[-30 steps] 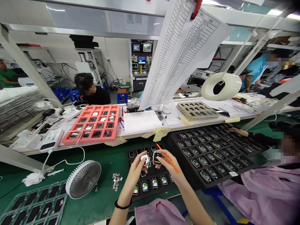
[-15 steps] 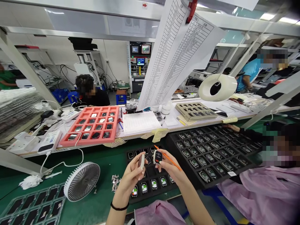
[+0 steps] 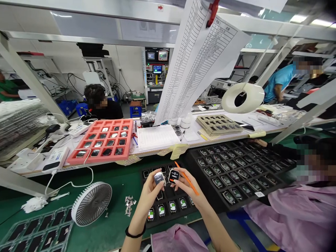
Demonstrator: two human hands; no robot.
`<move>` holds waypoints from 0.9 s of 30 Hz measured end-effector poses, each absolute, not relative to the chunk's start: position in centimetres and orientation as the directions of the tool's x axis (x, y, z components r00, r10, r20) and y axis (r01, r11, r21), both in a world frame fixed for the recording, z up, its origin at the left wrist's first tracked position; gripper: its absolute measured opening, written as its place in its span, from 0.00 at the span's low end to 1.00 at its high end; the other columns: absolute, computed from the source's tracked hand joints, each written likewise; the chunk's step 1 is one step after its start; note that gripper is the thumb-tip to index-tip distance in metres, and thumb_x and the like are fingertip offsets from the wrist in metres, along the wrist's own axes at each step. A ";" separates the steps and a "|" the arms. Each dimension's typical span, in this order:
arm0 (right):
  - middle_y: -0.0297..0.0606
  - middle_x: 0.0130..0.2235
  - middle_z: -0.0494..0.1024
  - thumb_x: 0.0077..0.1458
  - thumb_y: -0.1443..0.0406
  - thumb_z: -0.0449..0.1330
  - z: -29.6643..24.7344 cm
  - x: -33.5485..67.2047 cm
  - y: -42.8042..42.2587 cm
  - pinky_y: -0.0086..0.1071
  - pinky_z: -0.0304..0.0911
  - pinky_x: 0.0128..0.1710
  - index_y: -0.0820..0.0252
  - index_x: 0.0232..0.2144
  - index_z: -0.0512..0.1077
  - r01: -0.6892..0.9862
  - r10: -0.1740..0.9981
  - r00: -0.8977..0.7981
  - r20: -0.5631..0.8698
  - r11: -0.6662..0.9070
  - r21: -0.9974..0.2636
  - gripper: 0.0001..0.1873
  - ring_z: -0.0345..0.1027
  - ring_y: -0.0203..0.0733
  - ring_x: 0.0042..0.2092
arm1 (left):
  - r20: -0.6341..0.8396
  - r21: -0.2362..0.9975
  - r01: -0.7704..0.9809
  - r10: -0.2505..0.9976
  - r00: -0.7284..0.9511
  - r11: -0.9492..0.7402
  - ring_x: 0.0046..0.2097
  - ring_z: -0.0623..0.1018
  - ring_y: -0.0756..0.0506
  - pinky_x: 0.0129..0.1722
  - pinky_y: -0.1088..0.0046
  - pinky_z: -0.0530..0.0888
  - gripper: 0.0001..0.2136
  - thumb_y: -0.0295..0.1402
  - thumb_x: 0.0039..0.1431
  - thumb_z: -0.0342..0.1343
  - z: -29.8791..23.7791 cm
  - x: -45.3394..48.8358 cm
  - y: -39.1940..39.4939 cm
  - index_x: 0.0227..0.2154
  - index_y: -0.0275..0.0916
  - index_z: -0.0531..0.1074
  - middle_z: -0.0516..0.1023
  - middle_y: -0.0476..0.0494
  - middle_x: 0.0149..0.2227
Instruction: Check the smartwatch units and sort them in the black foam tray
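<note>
My left hand (image 3: 151, 189) is closed on a smartwatch case (image 3: 159, 178) with a pale grey lit screen, its thumb at the lower edge. Close beside it, my right hand (image 3: 184, 183) grips a second smartwatch case (image 3: 174, 175), whose dark screen shows white text and an orange-red patch. An orange stick, pen or tweezers-like (image 3: 189, 180), is also tucked in the right hand, slanting across the fingers. Beneath both hands lies a black foam tray (image 3: 168, 219) with watches in its slots; several in the front row (image 3: 172, 206) have lit green-and-white screens. My hands hide part of the tray.
A larger black foam tray (image 3: 214, 197) full of watches stands at right, beside a co-worker in a pink garment (image 3: 291, 213). Left are a small fan (image 3: 91, 203), silvery scraps (image 3: 128, 204) and a clear plastic tray (image 3: 39, 227). A pink tray (image 3: 126, 150) sits on the shelf.
My left hand has turned its watch so the screen faces me; before, only its edge showed. The right-hand watch has also tilted to face me more squarely and moved slightly left.
</note>
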State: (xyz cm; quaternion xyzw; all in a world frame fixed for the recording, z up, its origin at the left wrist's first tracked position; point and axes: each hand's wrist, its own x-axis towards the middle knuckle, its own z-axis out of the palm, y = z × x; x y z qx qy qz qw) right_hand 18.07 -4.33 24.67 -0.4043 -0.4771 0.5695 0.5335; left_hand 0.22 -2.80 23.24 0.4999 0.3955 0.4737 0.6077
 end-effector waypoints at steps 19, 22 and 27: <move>0.35 0.34 0.74 0.51 0.58 0.63 24.5 17.7 -3.5 0.31 0.66 0.28 0.55 0.43 0.68 -0.180 0.997 -0.073 0.015 0.002 -0.984 0.18 0.72 0.38 0.29 | -0.119 0.976 -0.151 0.966 0.230 0.156 0.28 0.70 0.51 0.23 0.78 0.61 0.24 0.51 0.54 0.53 24.8 0.0 -2.8 0.48 0.41 0.69 0.70 0.47 0.32; 0.32 0.31 0.73 0.51 0.58 0.64 24.2 17.7 -3.3 0.30 0.65 0.26 0.55 0.42 0.69 -0.177 0.999 -0.035 0.002 -0.004 -0.984 0.17 0.71 0.37 0.26 | -0.131 0.972 -0.163 0.964 0.232 0.171 0.27 0.70 0.50 0.22 0.77 0.60 0.25 0.52 0.54 0.52 24.5 0.1 -2.6 0.48 0.39 0.69 0.70 0.48 0.29; 0.33 0.29 0.73 0.55 0.55 0.60 24.2 17.7 -3.3 0.31 0.65 0.25 0.56 0.40 0.70 -0.201 1.000 -0.010 -0.006 -0.008 -0.979 0.14 0.70 0.38 0.26 | -0.161 0.964 -0.171 0.959 0.235 0.203 0.25 0.70 0.50 0.23 0.77 0.59 0.23 0.51 0.56 0.51 24.9 0.2 -2.7 0.45 0.38 0.71 0.70 0.49 0.26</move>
